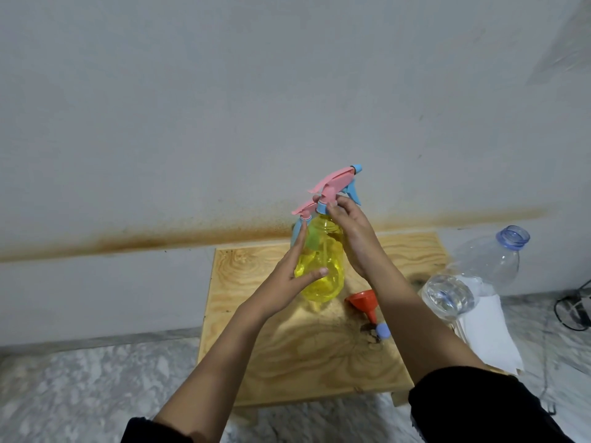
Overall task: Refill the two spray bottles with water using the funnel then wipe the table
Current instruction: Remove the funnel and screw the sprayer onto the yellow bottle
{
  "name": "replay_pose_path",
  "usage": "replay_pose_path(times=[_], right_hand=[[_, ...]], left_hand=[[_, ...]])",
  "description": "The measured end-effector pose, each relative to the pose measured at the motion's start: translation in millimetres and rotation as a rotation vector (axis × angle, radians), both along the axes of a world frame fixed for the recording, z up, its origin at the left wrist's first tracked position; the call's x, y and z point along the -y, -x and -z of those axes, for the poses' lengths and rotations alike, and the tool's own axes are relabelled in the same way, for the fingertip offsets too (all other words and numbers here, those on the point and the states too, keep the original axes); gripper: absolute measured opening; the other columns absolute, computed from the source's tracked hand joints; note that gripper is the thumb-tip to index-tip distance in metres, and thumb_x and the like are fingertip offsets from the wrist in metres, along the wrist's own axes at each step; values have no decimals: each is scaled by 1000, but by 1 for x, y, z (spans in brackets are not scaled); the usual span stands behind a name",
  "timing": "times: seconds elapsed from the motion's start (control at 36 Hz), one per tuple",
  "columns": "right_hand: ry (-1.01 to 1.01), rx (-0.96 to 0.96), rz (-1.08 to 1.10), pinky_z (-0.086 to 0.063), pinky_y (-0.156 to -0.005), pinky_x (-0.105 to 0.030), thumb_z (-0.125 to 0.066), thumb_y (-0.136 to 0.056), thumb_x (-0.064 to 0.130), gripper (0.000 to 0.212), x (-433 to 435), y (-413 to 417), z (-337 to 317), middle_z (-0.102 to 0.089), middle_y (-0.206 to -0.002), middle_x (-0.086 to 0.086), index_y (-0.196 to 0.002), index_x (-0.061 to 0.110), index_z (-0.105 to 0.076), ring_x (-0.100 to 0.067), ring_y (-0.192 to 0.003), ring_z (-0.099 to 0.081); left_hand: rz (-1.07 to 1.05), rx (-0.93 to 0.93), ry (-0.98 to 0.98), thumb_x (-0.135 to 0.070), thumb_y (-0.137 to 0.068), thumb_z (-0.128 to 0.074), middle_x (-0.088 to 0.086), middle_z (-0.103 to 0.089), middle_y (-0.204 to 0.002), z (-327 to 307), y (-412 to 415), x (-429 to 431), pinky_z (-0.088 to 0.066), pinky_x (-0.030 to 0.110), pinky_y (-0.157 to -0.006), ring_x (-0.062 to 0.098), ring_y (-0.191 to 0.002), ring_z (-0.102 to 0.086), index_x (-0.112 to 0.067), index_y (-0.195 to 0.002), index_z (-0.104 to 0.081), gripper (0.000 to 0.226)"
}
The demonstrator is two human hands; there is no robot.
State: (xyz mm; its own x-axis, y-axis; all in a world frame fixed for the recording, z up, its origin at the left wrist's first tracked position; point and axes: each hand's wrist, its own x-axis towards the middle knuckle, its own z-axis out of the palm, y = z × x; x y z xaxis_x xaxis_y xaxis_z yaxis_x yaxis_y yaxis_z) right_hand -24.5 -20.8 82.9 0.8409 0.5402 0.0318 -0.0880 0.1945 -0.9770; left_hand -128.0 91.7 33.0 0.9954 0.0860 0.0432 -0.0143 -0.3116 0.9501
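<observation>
A yellow spray bottle (323, 266) stands on the wooden table (271, 346). My left hand (294, 276) grips its body from the left. My right hand (348, 231) holds the collar of its pink-and-blue spray head (339, 182) at the neck. Behind it a second spray bottle (299, 227) is mostly hidden; only its pink head and blue trigger show. An orange funnel (363, 302) lies on its side on the table right of the yellow bottle, with a small blue cap (382, 331) at its spout.
Two clear plastic water bottles (451, 295) (492, 257) sit at the table's right edge, the far one uncapped. White cloth or paper (489, 334) lies under them. A wall stands right behind the table. Black cables (572, 311) lie on the marble floor at right.
</observation>
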Motion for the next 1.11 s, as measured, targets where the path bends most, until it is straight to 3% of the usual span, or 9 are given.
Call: replay_pose_path(times=[0.17, 0.33, 0.44, 0.53, 0.67, 0.78, 0.89, 0.97, 1.11], right_hand=[[74, 51, -75, -46, -98, -35, -50, -95, 22, 25, 4, 0, -3, -66, -118, -3, -116, 15, -62, -19, -113, -60], [115, 138, 76, -47, -91, -26, -54, -93, 11, 21, -1, 3, -6, -68, -101, -3, -111, 5, -64, -6, -92, -63], [179, 175, 182, -47, -90, -31, -57, -92, 16, 14, -8, 8, 0, -69, -99, -7, -102, 18, -67, -9, -92, -61], [255, 256, 204, -45, -86, -25, -57, -92, 19, 19, -10, 11, 2, -69, -97, 1, -107, 17, -67, -6, -89, -60], [376, 383, 235, -37, -62, -4, -58, -91, 21, 25, -9, 9, 9, -57, -78, 13, -114, 11, -66, 11, -65, -50], [461, 442, 266, -35, -56, -7, -56, -92, 22, 23, -10, 11, 8, -53, -70, 11, -110, 10, -66, 2, -58, -47], [476, 444, 266, -39, -64, -18, -55, -92, 25, 24, -15, 18, 6, -65, -87, -5, -111, 12, -64, -12, -72, -53], [505, 423, 217, -35, -60, -17, -54, -93, 27, 26, -17, 19, 6, -58, -79, -1, -112, 12, -63, -8, -65, -47], [492, 425, 183, -46, -77, -34, -61, -89, 25, 22, -16, 27, 6, -66, -97, -9, -106, 12, -63, -21, -87, -59]], left_hand=[[-5, -14, 52, -48, -86, -61, -24, -6, -156, 0, 3, 1, -20, 40, -118, -1, -142, -12, -54, -143, 0, 84], [-59, -16, 83, -49, -81, -66, -24, -16, -154, 3, 3, 3, -25, 42, -116, 2, -141, -21, -56, -142, -9, 84], [-146, 4, 73, -51, -80, -66, -24, -14, -154, 7, 2, 15, -26, 40, -116, -3, -139, -19, -52, -144, -8, 87], [-210, -5, 68, -61, -77, -63, -23, -13, -155, 16, 4, 24, -27, 42, -115, 1, -142, -17, -58, -141, -5, 87], [-282, 13, 25, -55, -81, -59, -27, -20, -141, 21, 8, 35, -24, 24, -103, -5, -135, -18, -60, -138, 1, 83], [-335, 18, -44, -55, -81, -56, -18, -29, -139, 23, 9, 42, -30, 27, -95, -1, -128, -27, -62, -138, 4, 83], [-418, 30, -116, -59, -80, -52, -3, -38, -136, 26, 9, 48, -37, 32, -93, 11, -127, -34, -60, -138, 7, 82], [-469, 15, -125, -56, -84, -55, -2, -39, -131, 32, 10, 52, -38, 34, -92, 14, -125, -36, -52, -143, 5, 84], [-520, 27, -242, -65, -76, -48, 8, -40, -131, 35, 18, 52, -40, 39, -97, 23, -118, -39, -37, -148, -2, 90]])
